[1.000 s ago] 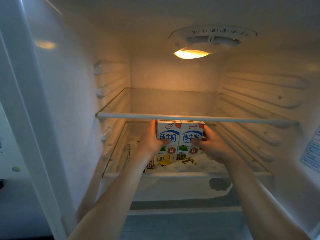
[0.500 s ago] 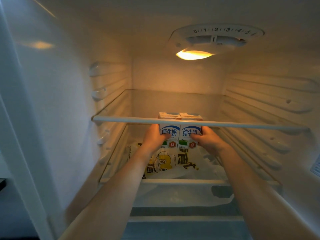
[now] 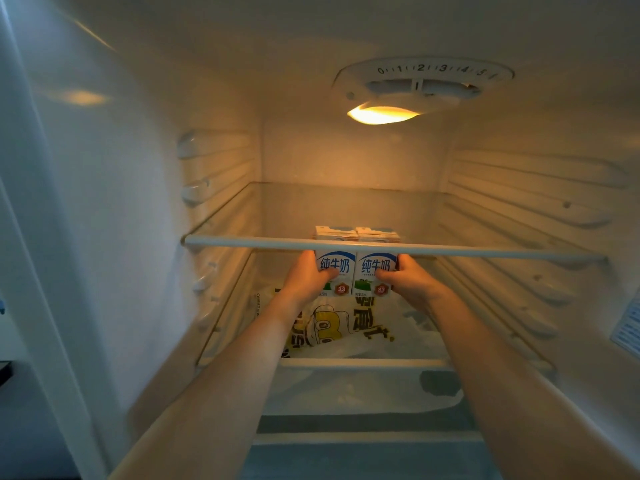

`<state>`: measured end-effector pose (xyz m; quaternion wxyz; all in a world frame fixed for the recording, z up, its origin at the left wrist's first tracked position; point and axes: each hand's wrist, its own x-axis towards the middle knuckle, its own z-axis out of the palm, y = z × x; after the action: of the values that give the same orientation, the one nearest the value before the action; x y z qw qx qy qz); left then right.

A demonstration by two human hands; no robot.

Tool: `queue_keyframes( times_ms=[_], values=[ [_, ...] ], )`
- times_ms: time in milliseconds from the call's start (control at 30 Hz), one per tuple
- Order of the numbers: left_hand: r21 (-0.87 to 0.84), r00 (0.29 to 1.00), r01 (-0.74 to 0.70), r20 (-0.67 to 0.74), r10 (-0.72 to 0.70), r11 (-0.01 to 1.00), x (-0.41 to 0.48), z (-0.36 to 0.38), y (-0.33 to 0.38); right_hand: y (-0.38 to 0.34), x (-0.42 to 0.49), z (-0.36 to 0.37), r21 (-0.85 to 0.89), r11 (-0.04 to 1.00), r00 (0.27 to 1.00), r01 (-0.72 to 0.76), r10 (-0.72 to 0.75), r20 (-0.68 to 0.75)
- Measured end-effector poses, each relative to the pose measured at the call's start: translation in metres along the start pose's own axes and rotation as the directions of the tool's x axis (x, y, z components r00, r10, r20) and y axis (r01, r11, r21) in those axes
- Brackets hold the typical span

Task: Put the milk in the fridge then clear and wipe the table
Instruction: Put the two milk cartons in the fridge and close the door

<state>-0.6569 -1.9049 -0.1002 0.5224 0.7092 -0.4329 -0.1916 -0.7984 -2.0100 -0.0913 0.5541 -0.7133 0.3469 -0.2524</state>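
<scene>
The left hand (image 3: 306, 277) grips the left milk carton (image 3: 337, 271), thumb curled across its front face. The right hand (image 3: 412, 282) grips the right milk carton (image 3: 375, 271) the same way, thumb on the front. The two cartons stand upright, side by side and touching, pressed together between the hands. They sit inside the fridge (image 3: 121, 237), in the compartment under the upper glass shelf (image 3: 242, 241), whose white front rail crosses them near the top; their tops show through the glass. Whether their bases rest on anything cannot be told. At 6 o'clock from the cartons a plastic bag (image 3: 332, 327) with a yellow cartoon print lies on the lower shelf (image 3: 363, 362). At 12 o'clock, on the ceiling, the lamp (image 3: 379, 116) glows beneath the numbered thermostat dial (image 3: 420, 77).
</scene>
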Motion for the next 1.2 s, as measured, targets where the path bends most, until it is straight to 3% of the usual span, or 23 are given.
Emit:
queue_keyframes(
  times_ms=[333,667,867,1033,1200],
  values=[
    [-0.038,1.0,0.01,-0.026,-0.011,0.999,-0.012,0.001,0.001,0.002,-0.016,-0.001,0.015,0.999,0.998,0.049,-0.048,-0.03],
    [0.096,0.999,0.005,-0.037,-0.001,0.995,-0.041,-0.001,-0.004,0.006,-0.054,0.003,-0.044,0.998,0.994,0.049,-0.053,-0.094],
    [0.16,1.0,0.024,-0.018,-0.021,0.987,-0.083,-0.009,0.009,0.003,-0.093,0.014,-0.043,0.996,0.988,0.076,-0.081,-0.13],
    [0.224,0.999,-0.041,0.005,0.041,0.974,-0.123,-0.02,0.016,0.003,-0.129,0.025,-0.065,0.996,0.98,0.061,-0.072,-0.187],
    [0.184,0.996,-0.086,0.045,0.079,0.979,-0.17,-0.031,0.016,0.005,-0.184,0.036,-0.098,0.993,0.967,0.071,-0.093,-0.239]
  ],
)
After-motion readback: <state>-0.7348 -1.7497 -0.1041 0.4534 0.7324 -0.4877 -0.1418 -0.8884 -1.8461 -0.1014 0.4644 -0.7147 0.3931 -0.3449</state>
